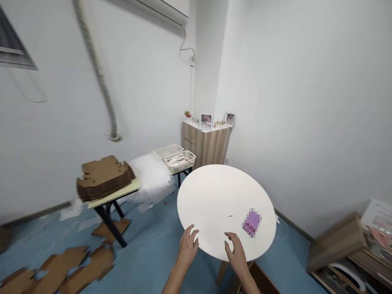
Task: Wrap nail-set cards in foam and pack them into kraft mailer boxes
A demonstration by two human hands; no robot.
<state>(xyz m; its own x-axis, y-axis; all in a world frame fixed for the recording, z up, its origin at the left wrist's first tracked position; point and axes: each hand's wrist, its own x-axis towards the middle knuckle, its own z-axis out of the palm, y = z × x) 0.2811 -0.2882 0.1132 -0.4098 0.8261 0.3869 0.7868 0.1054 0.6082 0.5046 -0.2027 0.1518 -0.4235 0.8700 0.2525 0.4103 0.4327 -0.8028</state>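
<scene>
Round white table (214,192) in front, with a small purple box (251,222) on it near the edge, blurred. Left of it, a black-legged folding table with a pale yellow top (113,194) holds a stack of flat cardboard box blanks (105,177), a white plastic sheet (150,177), a white basket of papers (179,160) and a clear tray (168,151). Wooden corner cabinet (205,145) behind: photo cards (206,121), small bottles (219,123), a small plant (188,114). Blue floor (147,249) has cardboard blanks (61,269) and white scraps (72,212).
</scene>
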